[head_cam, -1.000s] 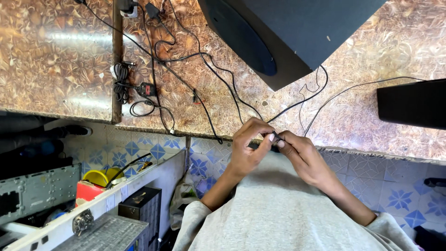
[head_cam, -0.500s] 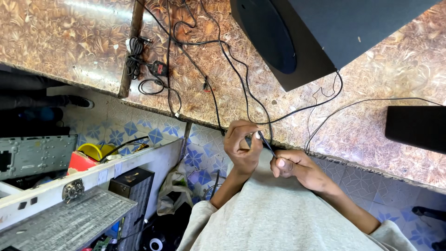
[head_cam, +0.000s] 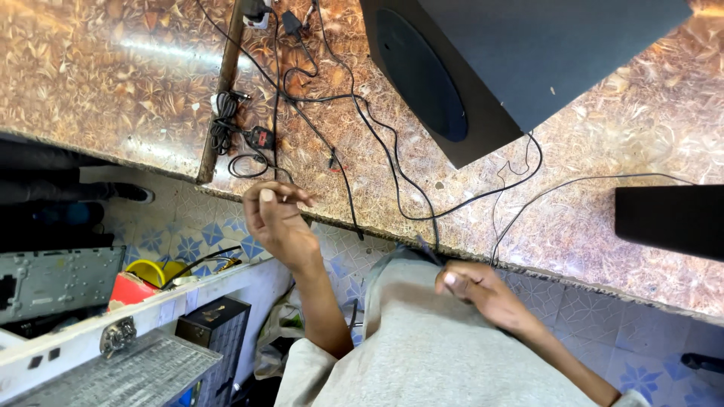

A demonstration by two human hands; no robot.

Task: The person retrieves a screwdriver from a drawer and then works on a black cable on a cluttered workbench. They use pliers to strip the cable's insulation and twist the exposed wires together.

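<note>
My left hand point(head_cam: 277, 220) hangs raised in front of the brown marbled counter's edge point(head_cam: 151, 154), fingers loosely curled and apart, with nothing visible in it. My right hand point(head_cam: 477, 290) rests low over my grey-clad lap, pinching the end of a thin black wire point(head_cam: 428, 251). That wire seems to run up over the counter edge toward a big black speaker box point(head_cam: 543, 68) lying tilted on the counter. The two hands are well apart.
A tangle of black cables point(head_cam: 302, 105) and a small adapter point(head_cam: 260, 138) lie by a wooden strip point(head_cam: 223, 98). A smaller black box point(head_cam: 671, 220) sits at right. Below left are a grey metal chassis point(head_cam: 53, 279), yellow and red items point(head_cam: 143, 275) and a dark case point(head_cam: 215, 328) on the blue-patterned tile floor.
The hands, joined on the wire a second ago, have separated. My left hand let go and moved up and left; my right hand dropped toward my lap with the wire.
</note>
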